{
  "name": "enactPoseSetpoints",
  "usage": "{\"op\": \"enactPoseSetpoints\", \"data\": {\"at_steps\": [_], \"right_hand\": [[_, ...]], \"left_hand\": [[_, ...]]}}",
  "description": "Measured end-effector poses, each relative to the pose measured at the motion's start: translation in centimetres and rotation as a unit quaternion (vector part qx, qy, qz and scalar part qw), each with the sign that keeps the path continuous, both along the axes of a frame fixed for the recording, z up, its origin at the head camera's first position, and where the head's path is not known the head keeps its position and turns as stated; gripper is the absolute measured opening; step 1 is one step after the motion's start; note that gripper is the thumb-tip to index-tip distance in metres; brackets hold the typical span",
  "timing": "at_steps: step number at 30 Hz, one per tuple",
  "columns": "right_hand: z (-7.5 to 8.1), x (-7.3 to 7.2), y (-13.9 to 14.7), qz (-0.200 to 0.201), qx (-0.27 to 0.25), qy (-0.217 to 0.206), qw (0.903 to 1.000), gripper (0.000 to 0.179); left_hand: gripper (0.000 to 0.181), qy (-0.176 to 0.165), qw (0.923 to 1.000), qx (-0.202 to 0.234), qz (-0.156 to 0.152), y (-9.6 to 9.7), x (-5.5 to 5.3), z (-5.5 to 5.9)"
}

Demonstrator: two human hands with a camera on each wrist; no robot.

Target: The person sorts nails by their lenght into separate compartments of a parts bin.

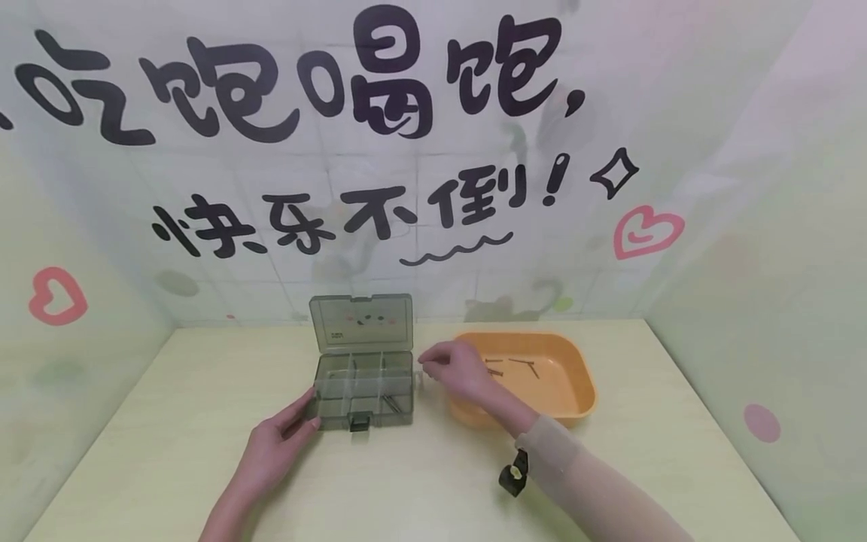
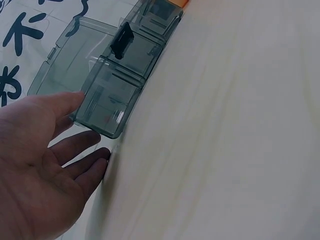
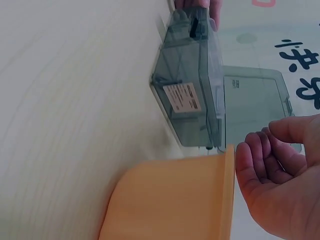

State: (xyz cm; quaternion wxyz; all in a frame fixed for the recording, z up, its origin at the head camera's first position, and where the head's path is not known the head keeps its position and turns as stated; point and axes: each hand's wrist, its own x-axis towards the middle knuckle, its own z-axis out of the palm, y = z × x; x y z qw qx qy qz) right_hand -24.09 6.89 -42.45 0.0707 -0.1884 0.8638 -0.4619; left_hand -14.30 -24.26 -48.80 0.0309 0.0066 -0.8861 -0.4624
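Observation:
A smoky clear compartment box [image 1: 366, 388] stands on the table with its lid [image 1: 362, 324] raised at the back. Two or so dark screws [image 1: 391, 404] lie in its front right compartment. At the box's front left corner rests my left hand [image 1: 274, 444], thumb at the front and fingers along the side, loosely spread. My right hand [image 1: 463, 369] hovers between the box and the left rim of an orange tray [image 1: 579, 376]. Its fingers are curled, thumb close to the index finger [image 3: 257, 145], and nothing shows between them. Several screws [image 1: 521, 366] lie in the tray.
A pale wooden table [image 1: 406, 489] carries the box and tray. Behind it rises a white wall [image 1: 305, 181] with dark lettering and pink hearts, and side panels flank the table. A black wrist device [image 1: 513, 474] hangs at the right sleeve [image 1: 576, 459].

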Motion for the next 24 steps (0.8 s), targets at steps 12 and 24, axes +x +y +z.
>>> {"op": "enactPoseSetpoints", "data": {"at_steps": [12,24], "right_hand": [[-0.5,-0.7,2.7,-0.054,-0.02,0.01,0.9983,0.013],[-1.4,-1.3,5.0,-0.101,-0.026,-0.03,0.994,0.015]], "left_hand": [[0.057,0.006,0.9999,-0.008,-0.001,0.0,0.0,-0.2],[0.058,0.001,1.0,-0.003,-0.004,0.1,0.2,0.0]]}}
